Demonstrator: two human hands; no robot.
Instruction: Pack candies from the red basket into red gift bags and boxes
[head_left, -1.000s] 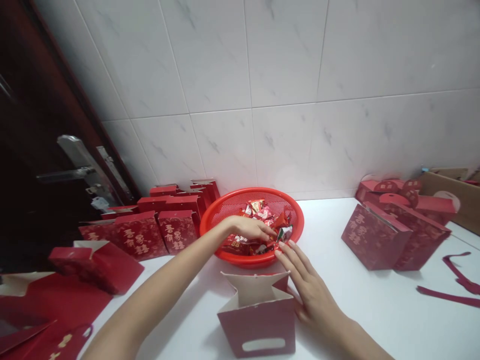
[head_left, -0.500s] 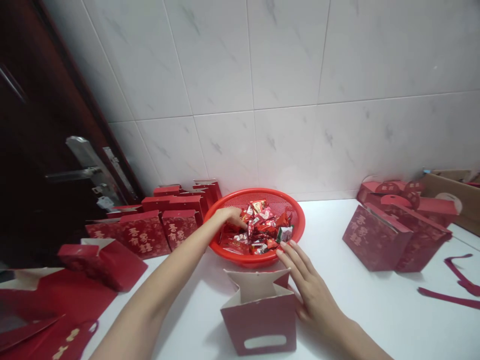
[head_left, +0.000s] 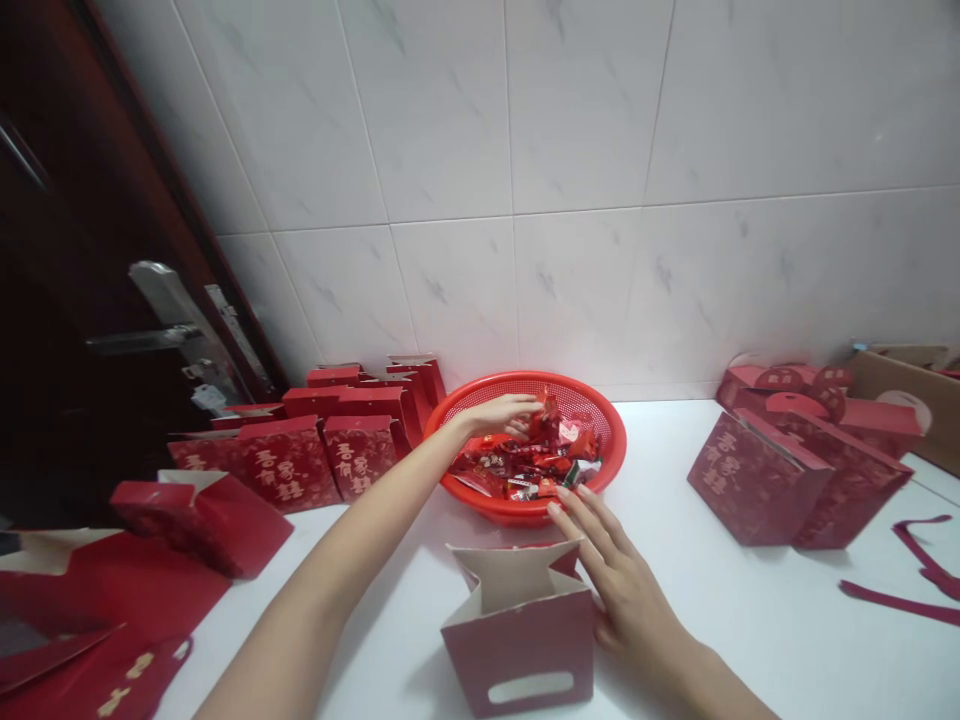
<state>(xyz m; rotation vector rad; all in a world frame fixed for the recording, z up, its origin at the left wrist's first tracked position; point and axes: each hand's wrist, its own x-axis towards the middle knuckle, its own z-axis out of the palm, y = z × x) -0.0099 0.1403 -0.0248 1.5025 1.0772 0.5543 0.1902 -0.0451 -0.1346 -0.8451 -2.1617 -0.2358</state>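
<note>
My left hand (head_left: 510,412) reaches into a red plastic basket (head_left: 613,450), its fingers closed on a red-wrapped candy (head_left: 548,408) above the pile. Several wrapped candies (head_left: 517,470), mostly red with some pink and green, fill the basket's middle. In front of it stands a dark red paper gift box (head_left: 525,645), its top open, with an oval slot in the near side. My right hand (head_left: 619,570) lies along the box's right side, fingers stretched out and fingertips at the basket's near rim. Its thumb is partly hidden behind the box.
Rows of red gift boxes (head_left: 289,465) stand at the left, with more open ones nearer. Other red boxes (head_left: 757,480) and a cardboard carton (head_left: 892,395) are at the right. Dark red straps (head_left: 900,602) lie on the white table (head_left: 660,430). A tiled wall (head_left: 585,290) rises behind.
My left hand has moved right and lifted out of the candy pile with a red-wrapped candy at its fingertips. The basket has shifted slightly right. My right hand stays almost where it was.
</note>
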